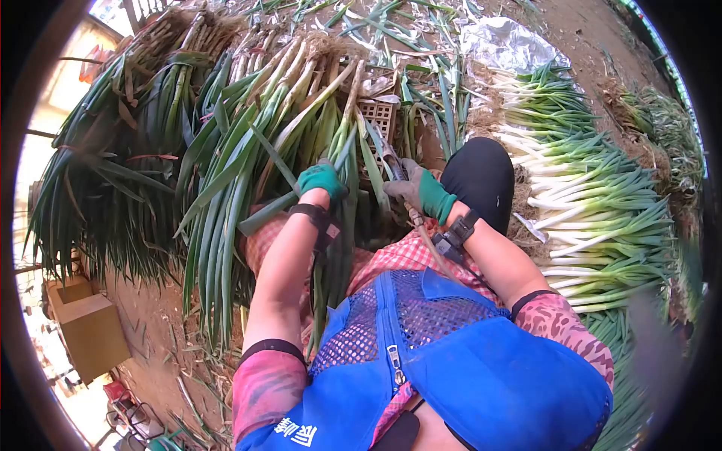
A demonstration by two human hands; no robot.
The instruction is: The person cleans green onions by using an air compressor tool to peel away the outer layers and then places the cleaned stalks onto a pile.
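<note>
A: What sat farthest left of the grips?
B: A cardboard box (86,323) on the dirt, well apart from both hands. Up from it was the untrimmed pile (143,143), with dark leaves hanging down.

A: Left hand?
B: The left hand (322,180) wore a green glove and was closed tight on a green onion (267,212). The onion ran out of the fist down and to the left (I couldn't tell how many stalks were in the fist). More leaves crowded both sides of the glove.

A: Between the hands?
B: A plastic crate (378,116), just beyond the fingers and half buried in leaves.

A: Right hand?
B: The right hand (421,192) was gloved too, near the left one, and wrapped shut around a tool (392,161). The tool's metal tip pointed up toward the crate. A thin hose or cord trailed back along the wrist (blurry).

A: Right of that grip?
B: A black-clad knee (481,177) was just beside it. Further right were the trimmed onions (594,203), stacked with their white stalks facing the knee. A plastic sheet (511,45) lay beyond the stack.
</note>
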